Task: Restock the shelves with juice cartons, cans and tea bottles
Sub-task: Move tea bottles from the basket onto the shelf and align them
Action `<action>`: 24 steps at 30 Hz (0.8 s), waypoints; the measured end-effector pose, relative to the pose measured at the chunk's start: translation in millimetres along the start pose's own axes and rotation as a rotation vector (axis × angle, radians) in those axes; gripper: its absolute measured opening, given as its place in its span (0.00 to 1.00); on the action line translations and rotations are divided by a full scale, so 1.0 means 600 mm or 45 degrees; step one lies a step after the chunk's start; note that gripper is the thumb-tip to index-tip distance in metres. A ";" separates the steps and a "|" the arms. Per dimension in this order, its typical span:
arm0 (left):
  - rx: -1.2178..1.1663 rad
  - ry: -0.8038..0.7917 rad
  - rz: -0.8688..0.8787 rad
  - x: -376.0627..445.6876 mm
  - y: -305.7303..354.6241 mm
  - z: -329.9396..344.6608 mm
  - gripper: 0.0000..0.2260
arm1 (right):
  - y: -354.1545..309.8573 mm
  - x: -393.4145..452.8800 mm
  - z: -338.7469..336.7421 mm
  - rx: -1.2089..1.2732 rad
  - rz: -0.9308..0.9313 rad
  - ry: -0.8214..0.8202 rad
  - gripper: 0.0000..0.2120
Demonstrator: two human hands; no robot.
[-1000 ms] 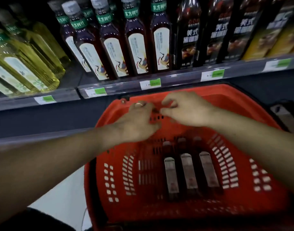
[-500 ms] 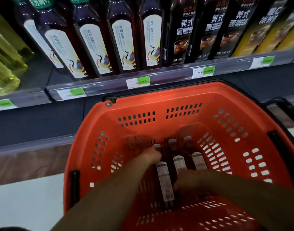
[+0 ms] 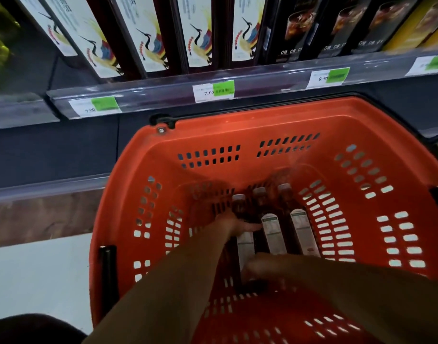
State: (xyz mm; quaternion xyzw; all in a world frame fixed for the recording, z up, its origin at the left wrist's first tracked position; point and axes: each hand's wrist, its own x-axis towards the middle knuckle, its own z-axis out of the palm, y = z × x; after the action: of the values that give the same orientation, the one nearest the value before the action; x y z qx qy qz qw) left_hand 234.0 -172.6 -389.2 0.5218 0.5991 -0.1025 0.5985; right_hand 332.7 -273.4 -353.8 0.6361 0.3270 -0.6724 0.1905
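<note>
- Both hands are down in the basket (image 3: 237, 125): left hand (image 3: 234, 224) fingers across the left tea bottle (image 3: 245, 240), right hand (image 3: 267, 265) blurred, grip unclear.
- Three bottles lie side by side, caps pointing away; left hand's nearest.

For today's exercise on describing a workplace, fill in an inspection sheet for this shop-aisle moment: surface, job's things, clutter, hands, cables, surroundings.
Surface: red basket, perforated walls, standing in front of the shelf.
Job's things: three tea bottles lying side by side on the basket floor, caps toward the shelf.
Clutter: nothing seen.
Hands: left hand lies on the leftmost bottle; right hand is blurred over the bottles' lower ends, grip unclear.
Cables: nothing seen.
Surroundings: shelf carrying crane-label bottles and dark coffee bottles, with price tags on its edge; pale floor at left.
</note>
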 end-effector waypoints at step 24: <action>0.021 0.540 0.033 -0.181 0.039 -0.067 0.50 | -0.052 -0.101 -0.002 0.053 -0.243 0.086 0.28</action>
State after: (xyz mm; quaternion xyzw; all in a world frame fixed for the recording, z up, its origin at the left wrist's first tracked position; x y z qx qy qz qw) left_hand 198.8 -187.1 -277.7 0.5442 0.7041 0.0126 0.4560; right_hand 319.6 -259.8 -288.3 0.6281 0.3782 -0.6725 0.1011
